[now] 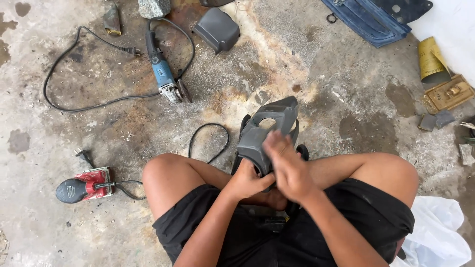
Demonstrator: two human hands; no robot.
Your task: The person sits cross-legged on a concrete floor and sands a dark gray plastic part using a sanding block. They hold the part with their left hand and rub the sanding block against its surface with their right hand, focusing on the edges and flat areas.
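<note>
I sit on a stained concrete floor with my knees spread. A grey plastic cover panel with an oval opening stands tilted between my legs. My left hand grips its lower edge from below. My right hand lies flat on the panel's front face, fingers together and motion-blurred; whether anything lies under the palm is hidden. A black part sits just behind the panel.
A blue angle grinder with a black cord lies at upper left. A red sander sits at left. Another grey cover lies at top centre, blue panels at top right, rolled sandpaper and small blocks at right.
</note>
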